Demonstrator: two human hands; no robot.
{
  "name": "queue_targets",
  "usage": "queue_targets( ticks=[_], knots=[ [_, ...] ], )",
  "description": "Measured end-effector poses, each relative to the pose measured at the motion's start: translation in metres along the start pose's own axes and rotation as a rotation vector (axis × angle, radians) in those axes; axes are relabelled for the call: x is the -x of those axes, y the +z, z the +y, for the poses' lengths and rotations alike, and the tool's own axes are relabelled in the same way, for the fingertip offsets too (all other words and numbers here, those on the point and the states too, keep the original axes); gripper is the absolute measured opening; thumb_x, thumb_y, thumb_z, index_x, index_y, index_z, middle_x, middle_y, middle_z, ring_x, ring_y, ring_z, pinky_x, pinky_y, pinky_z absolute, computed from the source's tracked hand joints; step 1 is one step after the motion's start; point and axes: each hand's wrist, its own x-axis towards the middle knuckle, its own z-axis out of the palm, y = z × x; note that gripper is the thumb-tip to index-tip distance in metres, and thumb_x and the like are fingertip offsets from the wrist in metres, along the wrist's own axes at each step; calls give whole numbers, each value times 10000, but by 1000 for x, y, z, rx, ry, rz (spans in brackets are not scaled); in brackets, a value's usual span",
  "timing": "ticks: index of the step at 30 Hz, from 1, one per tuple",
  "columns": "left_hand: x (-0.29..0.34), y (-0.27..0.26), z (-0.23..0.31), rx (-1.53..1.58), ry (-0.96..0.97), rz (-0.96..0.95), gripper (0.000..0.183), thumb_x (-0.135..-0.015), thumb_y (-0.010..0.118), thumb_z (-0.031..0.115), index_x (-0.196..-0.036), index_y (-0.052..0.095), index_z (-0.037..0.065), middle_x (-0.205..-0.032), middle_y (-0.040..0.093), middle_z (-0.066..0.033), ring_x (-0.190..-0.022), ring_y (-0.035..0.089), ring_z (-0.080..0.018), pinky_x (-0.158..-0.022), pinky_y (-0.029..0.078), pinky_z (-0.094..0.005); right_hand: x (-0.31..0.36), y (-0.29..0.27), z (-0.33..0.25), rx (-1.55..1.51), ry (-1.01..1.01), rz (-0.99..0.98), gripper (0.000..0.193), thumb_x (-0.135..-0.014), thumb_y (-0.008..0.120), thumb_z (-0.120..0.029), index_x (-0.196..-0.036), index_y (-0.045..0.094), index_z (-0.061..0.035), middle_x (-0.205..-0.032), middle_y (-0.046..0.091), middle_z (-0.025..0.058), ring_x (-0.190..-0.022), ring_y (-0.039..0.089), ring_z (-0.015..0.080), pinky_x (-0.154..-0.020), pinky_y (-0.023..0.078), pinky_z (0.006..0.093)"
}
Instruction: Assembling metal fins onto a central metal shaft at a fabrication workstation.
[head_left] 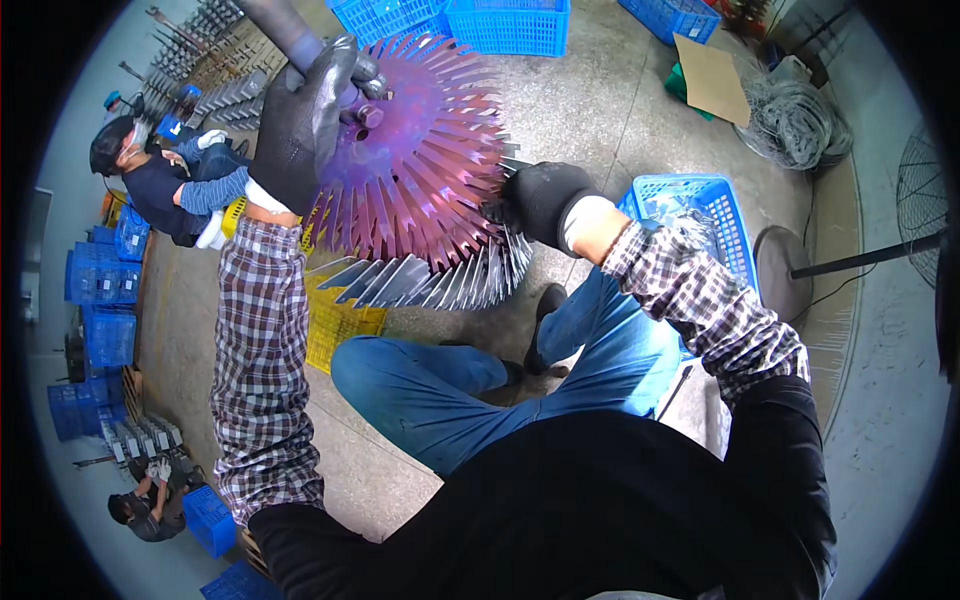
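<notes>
A round purple metal disc [400, 150] with slotted, finned edges hangs in front of me. My left hand [305, 125], in a black glove, is wrapped round the shaft at its middle, beside a bolt head [370, 117]. Grey metal blades [440, 285] line the disc's lower rim, fanned out and overlapping. My right hand [547, 203], also black-gloved, is closed at the disc's right rim. Its fingertips are partly hidden, and I cannot make out what they pinch. Checked sleeves cover both my forearms.
A blue crate [735, 215] with metal parts stands to my right, near a standing fan [912, 200]. A yellow crate [340, 325] sits below the disc. Wire coils [795, 115] and cardboard [710, 80] lie at the far right. Two people [160, 190] sit at the left by blue crates [105, 275].
</notes>
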Motion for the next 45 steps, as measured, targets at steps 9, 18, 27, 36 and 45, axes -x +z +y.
queue_targets(
  ticks=[9, 18, 27, 36, 45],
  knots=[
    [2, 1, 13, -27, -44, -26, 323, -1077, 585, 302, -1051, 698, 1, -916, 699, -102, -750, 624, -145, -687, 508, -279, -5, -4, 32, -180, 30, -11, 434, -1024, 590, -435, -942, 734, -34, -733, 703, 101, -595, 637, 266, -636, 539, 421],
    [7, 8, 9, 95, -97, 67, 319, -1058, 615, 283, -1116, 705, -18, -918, 700, -106, -754, 624, -135, -673, 499, -265, -14, -46, 14, -495, 121, -327, 410, -1053, 574, -371, -963, 741, -9, -738, 711, 82, -535, 617, 200, -558, 525, 363],
    [8, 13, 2, -6, -29, 149, 317, -1045, 632, 290, -1047, 724, -13, -803, 695, -78, -668, 603, -131, -610, 487, -264, -34, -28, 19, -379, 70, -444, 386, -1023, 599, -384, -1075, 734, -27, -814, 737, 110, -565, 655, 218, -596, 544, 381],
    [9, 27, 10, 36, -45, 187, 347, -1027, 655, 340, -896, 693, 20, -752, 681, -68, -623, 592, -126, -567, 468, -252, -23, 17, 49, 57, -294, 192, 434, -1029, 601, -415, -958, 750, -14, -748, 729, 88, -563, 642, 207, -585, 536, 347],
    [14, 19, 19, 71, -74, -23, 349, -1054, 621, 349, -904, 668, 38, -788, 682, -84, -717, 652, -153, -624, 489, -265, 28, -21, 39, -677, 312, -315, 453, -1050, 612, -436, -883, 754, -39, -694, 714, 46, -516, 608, 147, -503, 489, 284]
  ],
)
